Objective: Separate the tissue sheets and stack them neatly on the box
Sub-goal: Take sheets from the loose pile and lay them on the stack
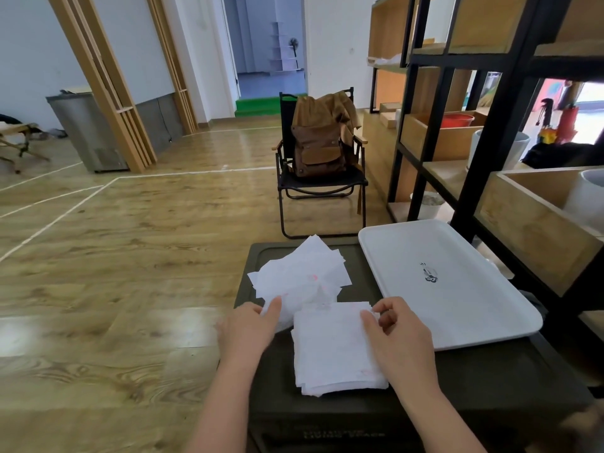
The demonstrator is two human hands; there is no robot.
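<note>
A dark green box (425,387) stands on a wood floor (130,289) beside black shelving (490,125). A white tray (457,289) overhangs its far right corner. The neat stack (336,351) lies mid-box, long axis toward the near edge; loose sheets (300,276) fan at the far left. The left hand (251,325) pinches a loose sheet; the right hand (398,335) pinches the stack's far right corner.

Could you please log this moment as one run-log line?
left hand: pinches loose tissues | right hand: pinches stack corner | box: holds both piles, tray

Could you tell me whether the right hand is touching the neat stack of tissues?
Touching: the head view shows the right hand lying over the neat stack, its fingers pinching the top sheet's far right corner.
</note>
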